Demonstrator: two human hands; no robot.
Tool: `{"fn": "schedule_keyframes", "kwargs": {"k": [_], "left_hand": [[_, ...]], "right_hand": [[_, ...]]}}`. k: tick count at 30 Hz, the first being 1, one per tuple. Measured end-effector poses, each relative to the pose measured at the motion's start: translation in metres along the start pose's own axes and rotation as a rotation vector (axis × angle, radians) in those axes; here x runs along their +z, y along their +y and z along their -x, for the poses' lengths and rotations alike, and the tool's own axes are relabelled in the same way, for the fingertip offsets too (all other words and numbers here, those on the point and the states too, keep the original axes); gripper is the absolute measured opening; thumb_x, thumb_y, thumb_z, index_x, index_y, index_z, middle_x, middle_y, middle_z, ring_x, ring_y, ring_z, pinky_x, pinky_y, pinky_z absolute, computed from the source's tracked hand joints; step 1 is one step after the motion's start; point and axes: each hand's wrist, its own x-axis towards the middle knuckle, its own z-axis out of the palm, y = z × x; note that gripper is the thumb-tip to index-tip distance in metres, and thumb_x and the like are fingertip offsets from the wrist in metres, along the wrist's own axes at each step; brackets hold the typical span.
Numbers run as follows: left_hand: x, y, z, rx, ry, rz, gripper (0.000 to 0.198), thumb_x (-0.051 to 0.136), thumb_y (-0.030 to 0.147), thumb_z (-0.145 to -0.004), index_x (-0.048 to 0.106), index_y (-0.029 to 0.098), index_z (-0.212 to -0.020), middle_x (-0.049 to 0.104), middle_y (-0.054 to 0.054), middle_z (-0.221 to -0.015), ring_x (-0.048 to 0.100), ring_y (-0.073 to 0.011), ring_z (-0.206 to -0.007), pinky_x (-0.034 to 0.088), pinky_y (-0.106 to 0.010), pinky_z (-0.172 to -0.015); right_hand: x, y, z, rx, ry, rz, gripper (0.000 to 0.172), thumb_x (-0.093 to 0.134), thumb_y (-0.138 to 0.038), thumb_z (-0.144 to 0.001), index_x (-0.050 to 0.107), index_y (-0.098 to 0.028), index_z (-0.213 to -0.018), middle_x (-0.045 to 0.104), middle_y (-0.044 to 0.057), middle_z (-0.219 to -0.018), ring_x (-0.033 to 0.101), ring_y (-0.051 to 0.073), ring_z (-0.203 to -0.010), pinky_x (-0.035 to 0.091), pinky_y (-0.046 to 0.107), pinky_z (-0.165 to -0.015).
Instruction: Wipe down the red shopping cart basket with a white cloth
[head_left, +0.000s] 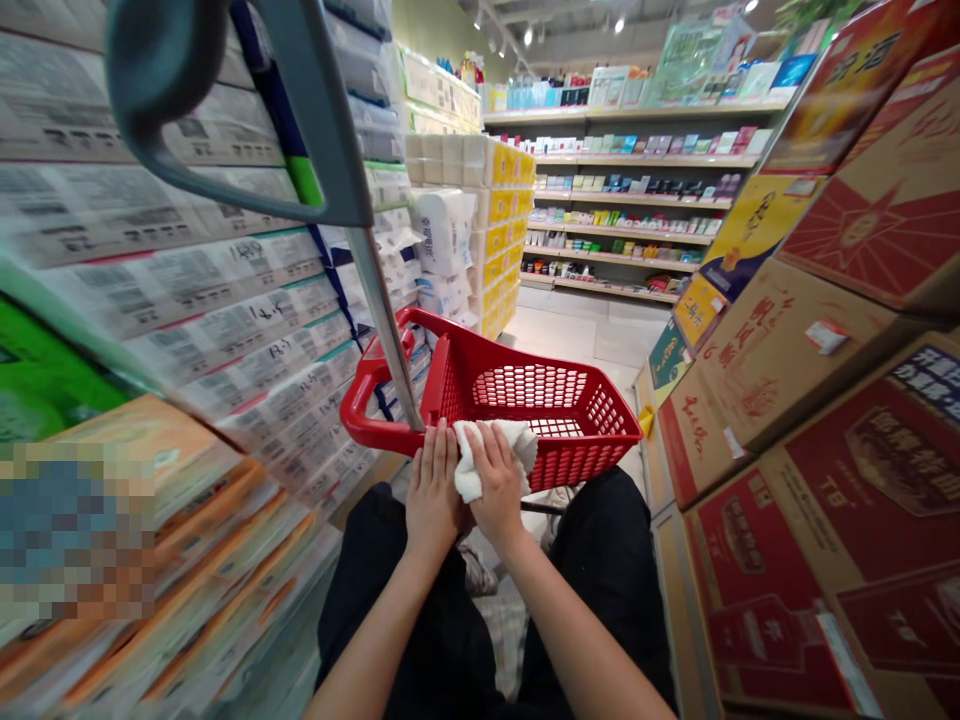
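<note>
A red plastic shopping basket point(611, 440) with lattice walls sits in front of my knees. Its telescopic metal pole point(381, 315) rises up and to the left, ending in a grey handle point(341, 130). My left hand point(435, 485) lies with fingers stretched out against the basket's near side, close to the foot of the pole. Just to its right, my right hand point(496, 485) presses a bunched white cloth point(466, 487) on the basket's near rim. The fingers lie over the cloth, and part of the wall behind it is hidden.
Stacked cardboard boxes point(810, 340) crowd the right side. Tall stacks of plastic-wrapped paper packs point(247, 310) stand on the left, with orange packs point(225, 560) nearer me. Yellow-and-white packs point(502, 220) stand farther back. Shelves of small goods point(622, 205) line the far end.
</note>
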Motion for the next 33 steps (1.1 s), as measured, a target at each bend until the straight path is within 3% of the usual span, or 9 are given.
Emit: {"fn": "schedule_keyframes", "kwargs": {"k": [5,10,14,19,27,30,33], "left_hand": [[-0.004,0.002,-0.002,-0.018,-0.021,0.02,0.083,0.047,0.012,-0.085,0.003,0.01,-0.155,0.02,-0.015,-0.16,0.018,-0.0269,-0.149,0.026,-0.045,-0.119],[-0.004,0.004,-0.002,-0.031,-0.024,0.046,0.087,0.049,0.011,-0.081,0.002,0.01,-0.155,0.019,-0.015,-0.161,0.019,-0.0281,-0.149,0.025,-0.046,-0.119],[-0.003,0.004,-0.002,-0.029,-0.019,0.055,0.087,0.049,0.011,-0.082,0.002,0.011,-0.155,0.019,-0.014,-0.161,0.02,-0.0286,-0.149,0.025,-0.046,-0.119],[-0.004,0.005,-0.002,-0.032,-0.01,0.063,0.086,0.048,0.01,-0.082,0.001,0.011,-0.155,0.02,-0.014,-0.161,0.02,-0.0279,-0.149,0.026,-0.045,-0.119],[0.002,0.0,0.001,-0.002,0.008,0.005,0.075,0.043,0.017,-0.09,0.006,0.01,-0.155,0.023,-0.016,-0.16,0.016,-0.0274,-0.149,0.028,-0.045,-0.118],[0.003,-0.001,0.002,0.013,0.023,-0.01,0.069,0.04,0.018,-0.093,0.011,0.014,-0.155,0.025,-0.014,-0.159,0.016,-0.0262,-0.15,0.028,-0.044,-0.118],[0.0,0.0,0.001,0.013,0.009,-0.004,0.07,0.042,0.019,-0.092,0.011,0.012,-0.155,0.026,-0.014,-0.159,0.018,-0.0265,-0.149,0.027,-0.044,-0.118]], "right_hand": [[-0.008,0.051,0.019,-0.004,-0.007,0.118,0.07,0.049,-0.01,-0.081,0.035,-0.023,-0.149,0.04,0.005,-0.153,0.027,0.026,-0.146,0.03,0.044,-0.116],[-0.03,0.107,0.037,0.071,0.04,0.272,0.072,0.046,-0.008,-0.079,0.036,-0.022,-0.149,0.041,0.007,-0.153,0.027,0.028,-0.146,0.033,0.046,-0.113],[-0.041,0.125,0.042,0.1,0.052,0.298,0.072,0.044,-0.008,-0.079,0.036,-0.023,-0.149,0.042,0.007,-0.152,0.028,0.029,-0.145,0.034,0.048,-0.112],[-0.031,0.099,0.034,0.19,0.098,0.2,0.07,0.042,-0.008,-0.08,0.039,-0.026,-0.148,0.041,0.005,-0.152,0.023,0.029,-0.147,0.029,0.051,-0.114],[-0.003,-0.005,-0.001,0.057,-0.017,-0.049,0.066,0.048,-0.011,-0.084,0.039,-0.023,-0.147,0.04,0.005,-0.153,0.024,0.027,-0.146,0.026,0.046,-0.118],[-0.002,-0.016,-0.007,0.025,-0.033,-0.058,0.064,0.051,-0.013,-0.085,0.039,-0.024,-0.147,0.04,0.004,-0.153,0.025,0.026,-0.145,0.026,0.045,-0.118],[-0.004,-0.005,-0.004,-0.009,-0.063,-0.036,0.064,0.05,-0.014,-0.086,0.038,-0.026,-0.148,0.04,0.002,-0.153,0.026,0.024,-0.145,0.027,0.043,-0.117]]}}
